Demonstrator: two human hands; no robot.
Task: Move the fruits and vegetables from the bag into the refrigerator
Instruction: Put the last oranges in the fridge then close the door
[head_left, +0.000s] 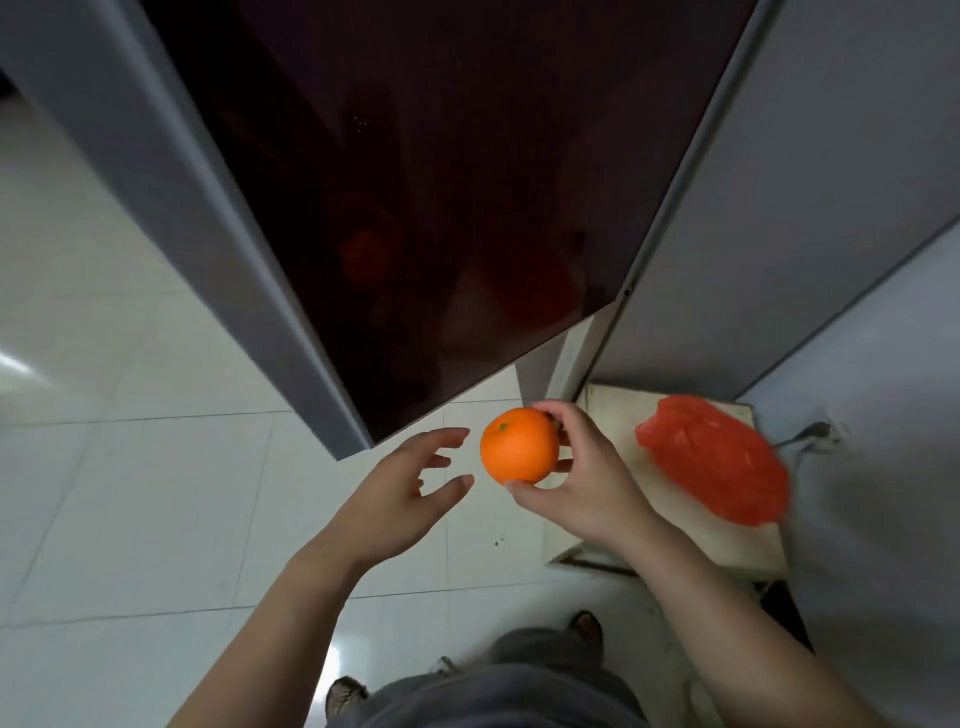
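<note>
My right hand grips an orange by its right side, low in front of the refrigerator. My left hand hovers just left of the fruit with its fingers spread, a small gap away from it and holding nothing. The refrigerator fills the top of the head view; its dark glossy door is closed and reflects the orange faintly. A red plastic bag lies slumped on a low white stool to the right of my hands.
A grey wall stands right of the refrigerator, close behind the stool. White floor tiles spread to the left and below. My shoes and grey trousers show at the bottom edge.
</note>
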